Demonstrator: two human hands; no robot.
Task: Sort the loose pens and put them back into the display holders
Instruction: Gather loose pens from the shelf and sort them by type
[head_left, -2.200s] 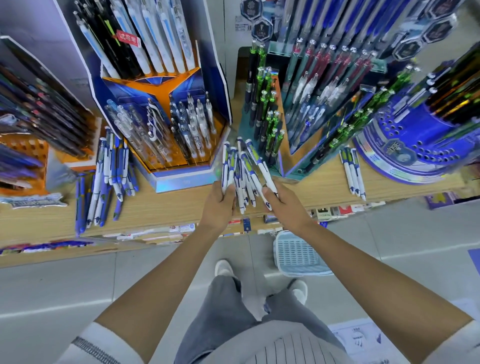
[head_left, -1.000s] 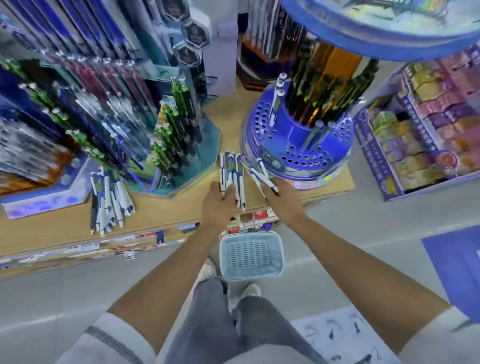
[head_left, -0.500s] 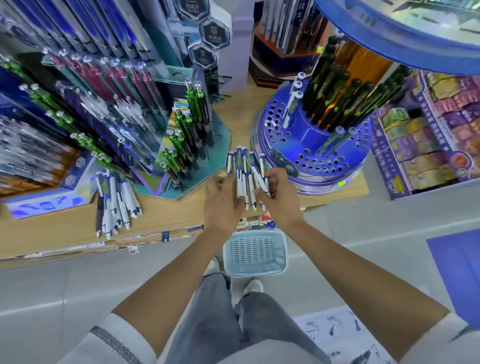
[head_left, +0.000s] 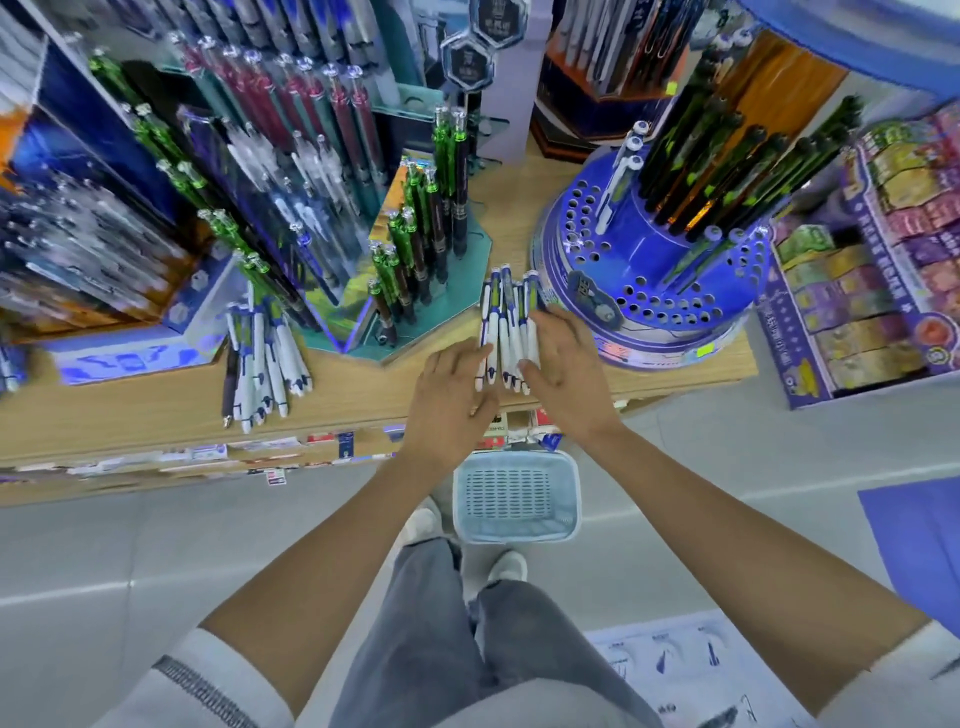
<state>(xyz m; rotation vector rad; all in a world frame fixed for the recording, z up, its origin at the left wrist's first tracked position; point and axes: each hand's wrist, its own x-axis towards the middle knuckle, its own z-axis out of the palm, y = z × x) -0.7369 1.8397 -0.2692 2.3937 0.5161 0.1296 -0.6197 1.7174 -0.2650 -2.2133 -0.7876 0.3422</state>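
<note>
Left hand (head_left: 449, 400) and right hand (head_left: 566, 374), fingers straight, press pens (head_left: 506, 325) between them on bench (head_left: 358, 397). Pens lie just left of blue holder (head_left: 641, 244).

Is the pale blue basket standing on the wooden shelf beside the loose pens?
No, the pale blue basket sits on the grey floor below the front edge of the wooden shelf, next to the person's white shoes.

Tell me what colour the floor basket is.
Light blue; the basket shows best in the head view.
</note>
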